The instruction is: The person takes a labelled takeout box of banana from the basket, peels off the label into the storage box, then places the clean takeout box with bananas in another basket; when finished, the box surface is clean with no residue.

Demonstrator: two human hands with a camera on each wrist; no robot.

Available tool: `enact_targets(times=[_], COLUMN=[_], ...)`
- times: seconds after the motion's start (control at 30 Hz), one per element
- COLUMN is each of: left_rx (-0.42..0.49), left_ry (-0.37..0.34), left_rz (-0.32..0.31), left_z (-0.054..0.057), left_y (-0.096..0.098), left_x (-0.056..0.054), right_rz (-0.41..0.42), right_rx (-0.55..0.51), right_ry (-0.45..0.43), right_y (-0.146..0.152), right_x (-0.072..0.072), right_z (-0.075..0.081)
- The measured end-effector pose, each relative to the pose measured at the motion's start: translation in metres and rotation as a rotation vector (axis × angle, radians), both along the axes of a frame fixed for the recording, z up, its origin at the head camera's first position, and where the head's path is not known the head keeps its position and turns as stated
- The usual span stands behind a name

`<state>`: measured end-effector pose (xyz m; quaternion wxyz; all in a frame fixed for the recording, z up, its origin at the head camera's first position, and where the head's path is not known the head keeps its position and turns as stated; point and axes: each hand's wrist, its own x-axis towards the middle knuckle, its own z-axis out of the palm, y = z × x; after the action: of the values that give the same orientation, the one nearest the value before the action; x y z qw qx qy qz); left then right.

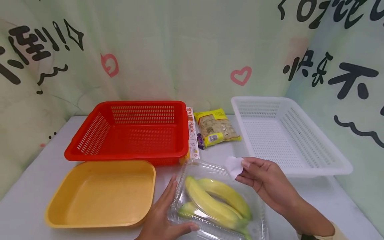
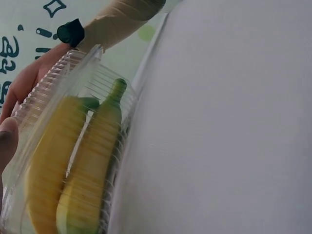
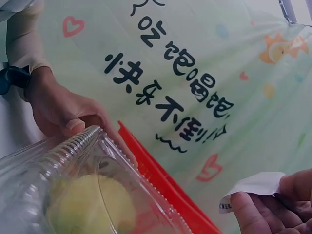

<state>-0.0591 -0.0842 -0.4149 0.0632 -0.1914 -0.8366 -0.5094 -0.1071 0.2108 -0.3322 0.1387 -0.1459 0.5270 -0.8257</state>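
A clear plastic clamshell box [image 1: 255, 196] with a ribbed edge sits at the front of the table, several yellow bananas [image 1: 210, 205] with greenish ends inside it. My left hand [image 1: 163, 216] rests against the box's left side with fingers extended, its thumb on the front edge. Over the box's right back part, my right hand [image 1: 267, 181] pinches a small white paper label [image 1: 233, 167] between thumb and fingers. Print shows on the curled edge of the label [image 3: 256, 187] in the right wrist view. The lid looks closed over the bananas.
A yellow tray [image 1: 102, 196] stands left of the box, with a red basket [image 1: 141, 138] behind it. Beside the basket are a pasta package [image 1: 192, 133] and a yellow-and-clear food bag [image 1: 217, 128]. A white basket [image 1: 270, 140] stands at the right. A printed curtain hangs behind.
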Motion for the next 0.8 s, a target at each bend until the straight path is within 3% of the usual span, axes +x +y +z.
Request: enact_targets(times=[0.07,0.2,0.27,0.43,0.67,0.8], left_rx=[-0.003,0.017,0.015,0.0,0.203,0.139], left_ry=[0.063,0.279,0.335,0.267,-0.023,-0.079], left_rz=[-0.002,-0.034,-0.037,-0.021,-0.103,-0.084], left_z=[0.003,0.011,0.017,0.03,0.043,0.051], left_y=[-0.002,-0.01,-0.016,-0.033,-0.066,-0.091], left_x=[0.002,0.001,-0.001,-0.004,-0.008,-0.011], right_rz=[0.006,0.005,-0.001,-0.028,-0.038,-0.007], right_rx=[0.021,0.063,0.086,0.156,0.262,0.281], right_ry=[0.011,0.009,-0.004,-0.039,-0.086,-0.066], right_y=[-0.005,-0.018,-0.024,-0.037,-0.063,-0.081], right_x=[-0.002,-0.005,-0.007,-0.011,-0.018,-0.025], right_z=[0.004,0.013,0.017,0.026,0.036,0.038])
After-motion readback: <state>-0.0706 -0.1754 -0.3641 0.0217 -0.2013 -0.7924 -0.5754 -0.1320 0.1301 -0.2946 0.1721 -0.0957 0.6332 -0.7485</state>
